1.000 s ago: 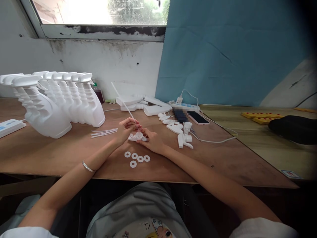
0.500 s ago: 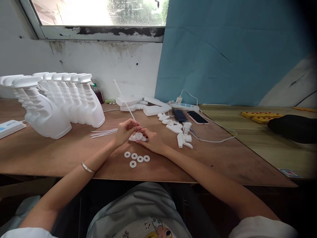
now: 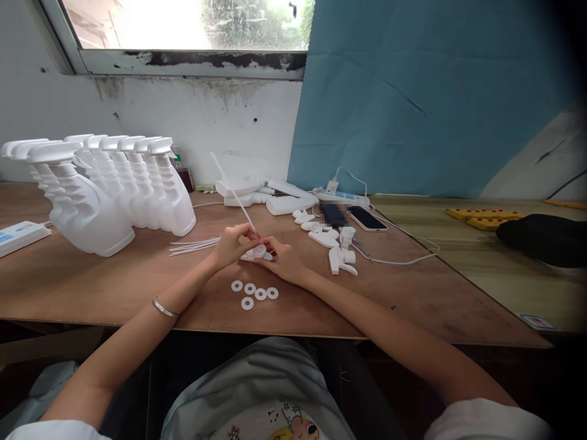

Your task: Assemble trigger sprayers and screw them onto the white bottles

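Note:
Pinched in the fingers of my left hand is the lower end of a thin white tube, which slants up and away to the left. My right hand is closed on a white spray trigger head lying low over the table, its round collar facing up. The tube's bottom end meets the collar area; fingers hide how far in it sits. Below the hands lie several flat white washers. More thin white tubes lie left of my left wrist.
Assembled white spray bottles stand in rows at the left. Loose white bottles lie by the wall. Several trigger heads are at the right, near a phone, a cable and a power strip. The table's front edge is close to my body.
Hands, tube and trigger head hold nearly the same pose. The whole view has shifted very slightly.

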A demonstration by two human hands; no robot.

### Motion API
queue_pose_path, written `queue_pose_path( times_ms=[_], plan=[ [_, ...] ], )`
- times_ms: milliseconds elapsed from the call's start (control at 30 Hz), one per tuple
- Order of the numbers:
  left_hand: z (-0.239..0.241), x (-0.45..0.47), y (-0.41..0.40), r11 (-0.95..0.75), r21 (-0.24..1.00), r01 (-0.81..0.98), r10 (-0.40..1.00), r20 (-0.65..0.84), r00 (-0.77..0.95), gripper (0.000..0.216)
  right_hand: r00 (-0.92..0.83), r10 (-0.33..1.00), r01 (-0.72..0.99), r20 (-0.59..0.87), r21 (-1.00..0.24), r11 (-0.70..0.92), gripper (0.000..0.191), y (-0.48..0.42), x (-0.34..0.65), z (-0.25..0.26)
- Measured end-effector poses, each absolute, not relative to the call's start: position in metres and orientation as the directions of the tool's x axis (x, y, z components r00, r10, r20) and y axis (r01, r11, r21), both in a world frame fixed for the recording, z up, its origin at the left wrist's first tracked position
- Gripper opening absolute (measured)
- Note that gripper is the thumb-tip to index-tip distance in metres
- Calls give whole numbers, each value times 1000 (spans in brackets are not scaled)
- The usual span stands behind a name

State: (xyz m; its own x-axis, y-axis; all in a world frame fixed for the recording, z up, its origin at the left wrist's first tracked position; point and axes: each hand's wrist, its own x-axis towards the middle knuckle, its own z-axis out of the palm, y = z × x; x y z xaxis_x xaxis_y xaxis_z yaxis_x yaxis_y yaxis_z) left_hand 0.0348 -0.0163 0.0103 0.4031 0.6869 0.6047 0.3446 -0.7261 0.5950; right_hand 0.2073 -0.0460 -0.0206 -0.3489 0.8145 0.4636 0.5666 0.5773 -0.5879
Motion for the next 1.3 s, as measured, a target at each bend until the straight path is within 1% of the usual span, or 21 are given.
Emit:
queue_pose_path(
  times_ms=[200, 467, 667, 833, 967, 1033, 1167, 1300],
  plan=[
    [14, 37, -16, -792, 492, 362, 611, 633, 475, 16, -344, 812, 561, 472, -590, 581, 35, -44, 208, -24],
    [23, 40, -13, -829, 408, 382, 559, 578, 595, 9, -337, 803, 607, 492, -538, 585, 34, -44, 206, -25],
    [24, 38, -13, -811, 452, 373, 581, 543, 606, 9, -338, 802, 587, 492, -556, 589, 35, -45, 206, -23],
    [20, 38, -12, -796, 476, 374, 599, 534, 597, 13, -337, 824, 595, 455, -575, 561, 36, -44, 206, -22],
    [13, 37, -11, -774, 496, 393, 631, 567, 528, 16, -337, 819, 581, 465, -582, 569, 36, -40, 207, -26],
    [10, 35, -12, -762, 517, 391, 647, 571, 505, 16, -350, 816, 569, 460, -588, 575, 38, -38, 208, -28],
    [8, 34, -13, -728, 569, 382, 680, 534, 502, 19, -376, 820, 533, 433, -623, 573, 49, -38, 209, -27],
    [6, 35, -14, -684, 655, 321, 706, 485, 516, 22, -353, 839, 511, 415, -666, 544, 44, -40, 208, -22]
  ],
)
